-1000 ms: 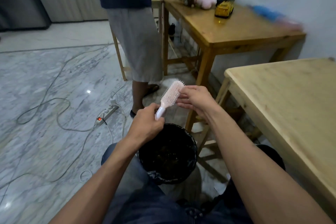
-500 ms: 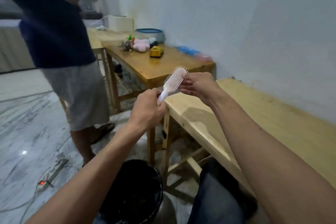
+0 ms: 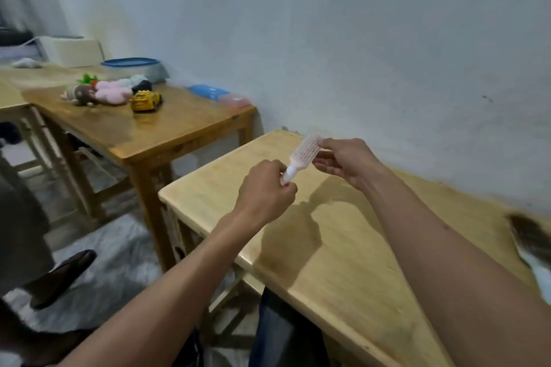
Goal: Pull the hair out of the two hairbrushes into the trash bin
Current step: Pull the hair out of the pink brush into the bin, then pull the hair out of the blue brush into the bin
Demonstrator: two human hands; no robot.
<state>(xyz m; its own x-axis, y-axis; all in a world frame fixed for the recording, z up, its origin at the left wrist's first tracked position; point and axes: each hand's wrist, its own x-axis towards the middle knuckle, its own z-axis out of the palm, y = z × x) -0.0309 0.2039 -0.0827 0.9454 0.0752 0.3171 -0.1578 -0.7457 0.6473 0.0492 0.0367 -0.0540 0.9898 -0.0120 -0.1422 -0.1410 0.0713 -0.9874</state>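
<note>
Plastic hairbrush (image 3: 304, 152); smooth wooden table (image 3: 343, 247)

- Under your two hands, the pale wooden surface (image 3: 343, 262) lies bare and open to a reach.
- A dark, blurred clump of hair (image 3: 529, 235) lies at its far right edge.
- The grey-white wall (image 3: 357, 39) closes off the surface's far side.
- The darker wooden surface (image 3: 155, 134) to your left carries toys along its back.

No readable text.
Nothing on the yellow toy truck (image 3: 146, 101) or the blue box (image 3: 208, 91) can be made out; both are blurred.
</note>
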